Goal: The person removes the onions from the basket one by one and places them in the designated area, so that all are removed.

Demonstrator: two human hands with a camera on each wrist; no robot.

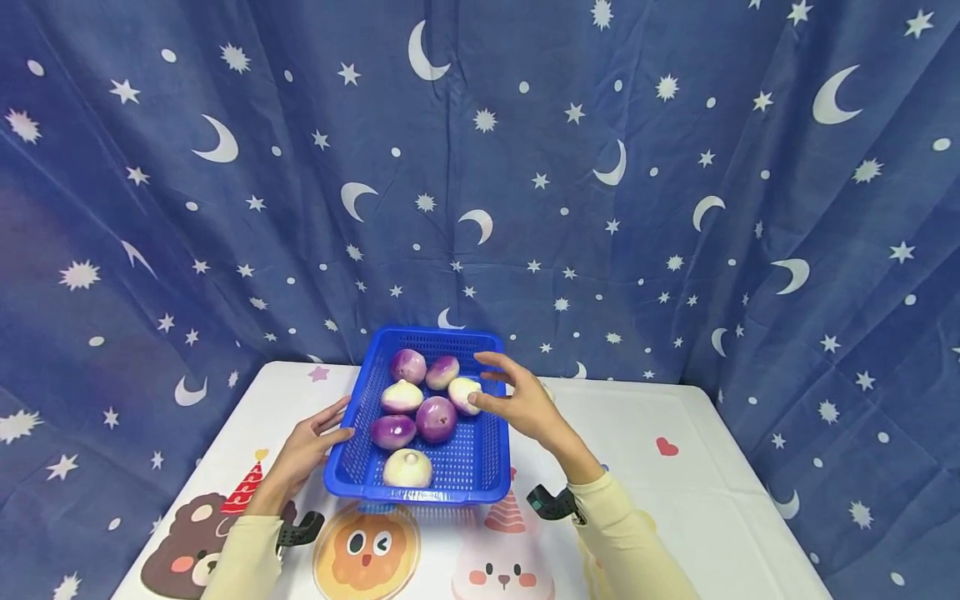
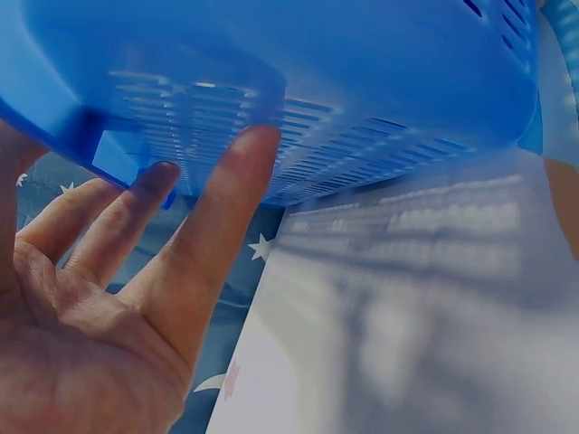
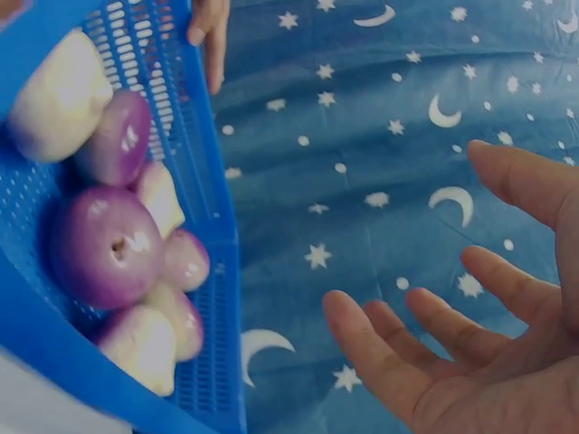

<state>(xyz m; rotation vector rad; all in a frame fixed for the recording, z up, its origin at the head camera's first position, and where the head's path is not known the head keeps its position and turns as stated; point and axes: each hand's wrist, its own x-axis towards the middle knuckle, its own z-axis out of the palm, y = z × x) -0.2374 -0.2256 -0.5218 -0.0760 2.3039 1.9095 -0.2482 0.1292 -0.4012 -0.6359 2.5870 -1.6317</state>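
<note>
A blue plastic basket with slotted walls stands on the table and holds several glossy purple-and-white onions. At its left side is my left hand: the thumb lies over the rim, and the fingers reach along the outer wall, as the left wrist view shows. My right hand hovers by the right rim with fingers spread and nothing in it. From the head its thumb overlaps a pale onion, but in the right wrist view the hand is apart from the basket.
The white tablecloth has printed cartoon animals and a heart. A pale round thing, partly hidden, lies behind my right hand. A blue curtain with moons and stars hangs around the table's back and sides.
</note>
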